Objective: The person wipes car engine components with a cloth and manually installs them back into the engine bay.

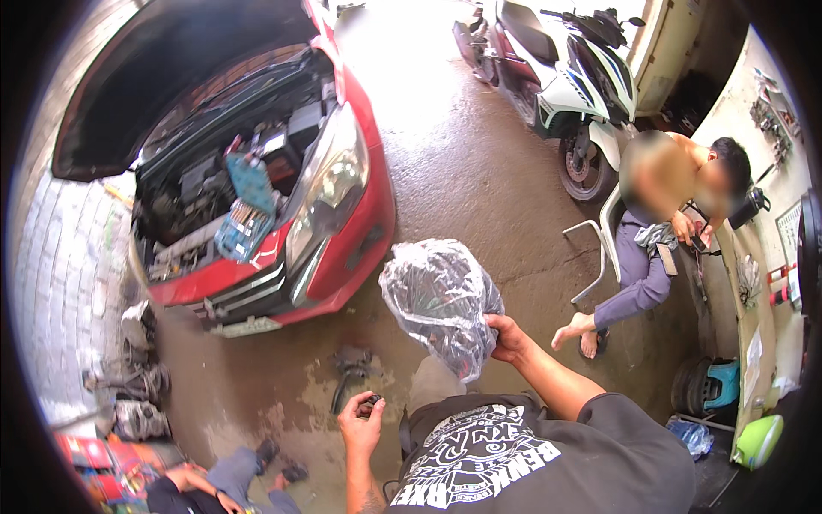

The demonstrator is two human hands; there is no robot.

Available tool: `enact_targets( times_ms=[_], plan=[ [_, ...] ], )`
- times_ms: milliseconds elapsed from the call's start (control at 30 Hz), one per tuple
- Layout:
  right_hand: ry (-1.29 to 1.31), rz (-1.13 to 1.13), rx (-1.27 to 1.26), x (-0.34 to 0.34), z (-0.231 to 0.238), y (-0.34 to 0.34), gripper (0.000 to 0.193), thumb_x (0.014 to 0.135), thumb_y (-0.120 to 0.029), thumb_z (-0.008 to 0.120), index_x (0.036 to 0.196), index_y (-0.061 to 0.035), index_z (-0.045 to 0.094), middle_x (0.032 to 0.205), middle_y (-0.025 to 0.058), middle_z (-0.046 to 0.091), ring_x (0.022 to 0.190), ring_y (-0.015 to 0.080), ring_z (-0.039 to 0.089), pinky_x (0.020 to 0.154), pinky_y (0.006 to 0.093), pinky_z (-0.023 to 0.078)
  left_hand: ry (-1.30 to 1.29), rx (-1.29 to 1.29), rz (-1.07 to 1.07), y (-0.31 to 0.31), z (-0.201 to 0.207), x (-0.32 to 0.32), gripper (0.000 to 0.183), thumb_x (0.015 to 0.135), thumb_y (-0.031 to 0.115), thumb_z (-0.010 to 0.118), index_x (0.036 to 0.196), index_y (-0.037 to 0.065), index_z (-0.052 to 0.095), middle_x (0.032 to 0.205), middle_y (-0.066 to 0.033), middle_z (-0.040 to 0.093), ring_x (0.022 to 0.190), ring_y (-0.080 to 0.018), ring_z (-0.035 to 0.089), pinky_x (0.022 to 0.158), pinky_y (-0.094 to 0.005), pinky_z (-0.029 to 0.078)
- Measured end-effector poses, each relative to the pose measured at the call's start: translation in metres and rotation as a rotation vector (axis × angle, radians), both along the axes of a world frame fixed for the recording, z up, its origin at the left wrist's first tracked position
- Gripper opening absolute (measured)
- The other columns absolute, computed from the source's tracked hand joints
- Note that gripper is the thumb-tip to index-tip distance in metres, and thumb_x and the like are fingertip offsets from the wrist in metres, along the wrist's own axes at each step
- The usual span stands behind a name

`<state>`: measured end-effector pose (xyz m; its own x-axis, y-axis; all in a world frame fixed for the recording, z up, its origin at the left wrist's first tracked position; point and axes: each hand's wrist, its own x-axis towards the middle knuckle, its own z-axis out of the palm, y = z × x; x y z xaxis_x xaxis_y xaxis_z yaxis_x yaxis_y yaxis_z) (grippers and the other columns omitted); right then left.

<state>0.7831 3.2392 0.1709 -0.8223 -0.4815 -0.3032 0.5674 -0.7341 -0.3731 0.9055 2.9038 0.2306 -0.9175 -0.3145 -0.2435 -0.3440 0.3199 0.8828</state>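
A bulging clear plastic bag (pixel 438 295) with something dark inside hangs in front of me. My right hand (pixel 509 337) grips it by its right side, with the fingers closed on the crumpled plastic. What the bag contains is blurred by the wrinkled film. Lower and to the left, my left hand (pixel 361 423) is closed around a small black part (pixel 371 401); its kind is too small to make out. Beyond that hand, a dark curved part (pixel 349 373) lies on the wet floor.
A red car (pixel 377 206) stands front left, hood raised, with a blue tool case (pixel 244 227) on its engine bay. A white motor scooter (pixel 591 81) is parked far right. One person (pixel 655 223) sits at right; another (pixel 205 488) is low at left. Engine parts (pixel 141 420) line the wall.
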Motion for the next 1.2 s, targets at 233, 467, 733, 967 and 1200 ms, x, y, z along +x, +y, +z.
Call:
enact_targets(
  times_ms=[233, 467, 733, 967, 1200],
  plan=[
    [0.104, -0.202, 0.045, -0.257, 0.014, 0.057, 0.059, 0.087, -0.033, 0.071, 0.134, -0.0017, 0.056, 0.125, 0.0116, 0.067, 0.114, 0.0246, 0.065, 0.103, 0.0423, 0.050, 0.112, -0.044, -0.109, 0.011, -0.014, -0.284, 0.027, 0.080, 0.008, 0.082, 0.103, 0.000, 0.071, 0.079, -0.0038, 0.070, 0.067, -0.0077, 0.062, 0.064, -0.0251, 0.052],
    [0.145, -0.544, 0.159, -0.448, 0.044, 0.159, 0.068, 0.084, -0.041, 0.072, 0.138, -0.0039, 0.053, 0.131, 0.0124, 0.063, 0.119, 0.0281, 0.062, 0.106, 0.0459, 0.047, 0.216, -0.047, -0.446, 0.091, 0.065, -0.609, 0.024, 0.083, 0.008, 0.079, 0.104, 0.000, 0.071, 0.084, -0.0052, 0.073, 0.072, -0.0087, 0.066, 0.066, -0.0246, 0.052],
    [0.171, -0.961, 0.195, -0.706, 0.026, 0.290, 0.068, 0.086, -0.041, 0.070, 0.139, -0.0040, 0.051, 0.134, 0.0121, 0.062, 0.124, 0.0309, 0.058, 0.110, 0.0482, 0.045, 0.357, -0.252, -0.674, 0.190, 0.029, -0.942, 0.028, 0.081, 0.015, 0.083, 0.104, 0.002, 0.073, 0.071, -0.0030, 0.068, 0.061, -0.0078, 0.062, 0.057, -0.0249, 0.050],
    [0.263, -0.938, 0.098, -0.988, 0.073, 0.368, 0.061, 0.093, -0.036, 0.064, 0.143, -0.0050, 0.046, 0.139, 0.0099, 0.058, 0.129, 0.0285, 0.053, 0.115, 0.0469, 0.038, 0.184, -0.118, -0.425, 0.251, 0.056, -1.152, 0.031, 0.079, 0.021, 0.084, 0.105, 0.007, 0.074, 0.071, -0.0073, 0.070, 0.062, -0.0143, 0.066, 0.060, -0.0302, 0.052],
    [0.292, -0.856, 0.145, -1.310, 0.077, 0.396, 0.060, 0.093, -0.038, 0.063, 0.142, -0.0060, 0.049, 0.141, 0.0111, 0.056, 0.129, 0.0309, 0.054, 0.112, 0.0483, 0.040, 0.183, -0.116, -0.233, 0.270, 0.048, -1.399, 0.031, 0.079, 0.018, 0.083, 0.104, 0.002, 0.073, 0.072, -0.0081, 0.071, 0.063, -0.0138, 0.066, 0.060, -0.0283, 0.052]
  ],
)
